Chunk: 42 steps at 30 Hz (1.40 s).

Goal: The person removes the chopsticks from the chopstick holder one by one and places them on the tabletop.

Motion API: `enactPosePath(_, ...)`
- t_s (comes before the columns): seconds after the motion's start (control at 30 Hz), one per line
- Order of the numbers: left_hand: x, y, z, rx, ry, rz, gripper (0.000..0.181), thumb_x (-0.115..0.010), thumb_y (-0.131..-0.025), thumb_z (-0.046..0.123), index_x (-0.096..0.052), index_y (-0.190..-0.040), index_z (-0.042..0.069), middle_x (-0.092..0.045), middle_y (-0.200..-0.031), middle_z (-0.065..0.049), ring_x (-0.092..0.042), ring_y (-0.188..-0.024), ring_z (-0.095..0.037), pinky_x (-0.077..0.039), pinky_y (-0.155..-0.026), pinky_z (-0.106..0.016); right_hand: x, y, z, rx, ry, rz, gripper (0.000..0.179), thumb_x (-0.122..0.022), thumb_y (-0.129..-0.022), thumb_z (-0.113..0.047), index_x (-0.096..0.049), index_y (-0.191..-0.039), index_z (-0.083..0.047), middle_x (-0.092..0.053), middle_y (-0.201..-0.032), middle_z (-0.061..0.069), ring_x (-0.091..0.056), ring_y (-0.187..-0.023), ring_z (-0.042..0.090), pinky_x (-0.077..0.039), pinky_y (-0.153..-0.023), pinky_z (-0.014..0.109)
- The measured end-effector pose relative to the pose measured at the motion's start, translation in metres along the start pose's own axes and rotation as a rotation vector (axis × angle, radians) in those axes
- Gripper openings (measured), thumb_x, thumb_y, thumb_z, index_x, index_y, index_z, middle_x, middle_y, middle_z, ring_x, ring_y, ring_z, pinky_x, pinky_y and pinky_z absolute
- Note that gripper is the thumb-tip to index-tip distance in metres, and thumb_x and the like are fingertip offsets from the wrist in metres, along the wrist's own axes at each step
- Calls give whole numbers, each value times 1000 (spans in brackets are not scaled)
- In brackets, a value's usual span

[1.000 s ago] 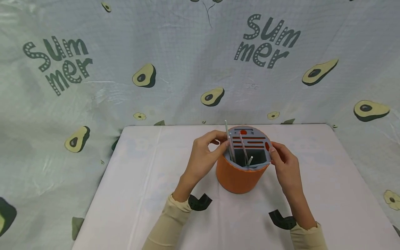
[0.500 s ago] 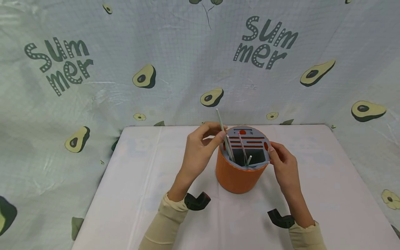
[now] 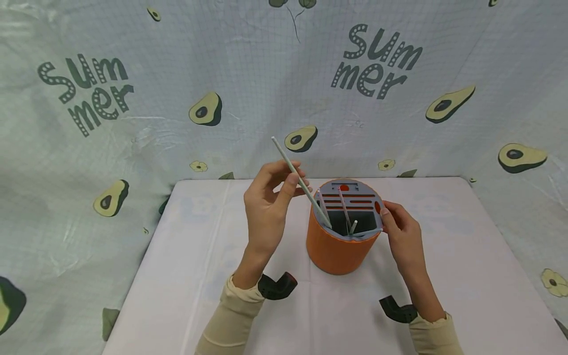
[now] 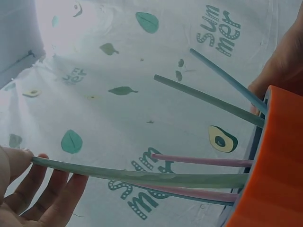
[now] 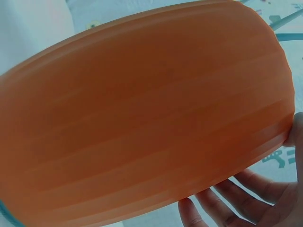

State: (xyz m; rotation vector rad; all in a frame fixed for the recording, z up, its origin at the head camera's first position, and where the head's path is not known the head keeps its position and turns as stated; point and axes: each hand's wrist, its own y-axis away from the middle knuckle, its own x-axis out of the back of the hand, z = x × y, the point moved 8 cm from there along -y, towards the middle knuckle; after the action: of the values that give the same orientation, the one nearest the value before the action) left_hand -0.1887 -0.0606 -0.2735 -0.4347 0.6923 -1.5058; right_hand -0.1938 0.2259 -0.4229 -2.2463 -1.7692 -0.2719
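Note:
My left hand (image 3: 266, 207) pinches a light green straw (image 3: 280, 148) between thumb and fingers. It slants up to the left, its lower end still in the front opening of an orange round holder (image 3: 335, 256) with a grey slotted top (image 3: 350, 190). In the left wrist view the green straw (image 4: 165, 178) reaches from my fingers to the rim. My right hand (image 3: 401, 229) grips the holder's right side, thumb at the rim, fingers (image 5: 222, 208) along the wall. Other straws stand in the opening: pink (image 4: 203, 160), blue (image 4: 227, 79) and green (image 4: 208, 100).
The holder stands on a white-covered table (image 3: 213, 286). Behind rises a pale sheet (image 3: 248, 74) printed with avocados and lettering. Black wrist mounts (image 3: 278, 286) sit at both cuffs.
My left hand has moved left and up from the rim, drawing the green straw higher and tilting it further left. The right hand and the holder have stayed about where they were.

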Motion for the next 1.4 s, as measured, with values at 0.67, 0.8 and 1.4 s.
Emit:
enactPosePath(0.67, 20, 2, 27, 125, -75, -20, 22, -66, -101, 1, -67, -120, -8, -72, -105, -6, -73, -81, -18, -66, -64, -45, 2, 1, 2, -2, -10, 19, 42, -52, -110, -38, -63, -140, -10, -65, -118, -16, -64, -102, 0, -53, -86, 6)
enactPosePath(0.8, 29, 9, -2, 366, -124, -92, 22, -67, -102, 8, -70, -123, 1, -71, -107, -9, -72, -81, -17, -66, -65, -44, 1, 0, 3, -6, -5, 17, 43, -51, -110, -37, -62, -142, -11, -65, -122, -13, -63, -102, -1, -52, -86, 6)
enactPosePath(1.4, 99, 91, -139, 997, -66, -102, 44, -68, -103, 17, -60, -145, 5, -78, -112, -4, -79, -86, -19, -67, -72, -36, -1, 0, 2, -22, 27, 27, 42, -48, -111, -37, -61, -143, -13, -65, -129, 1, -61, -102, 1, -51, -85, 5)
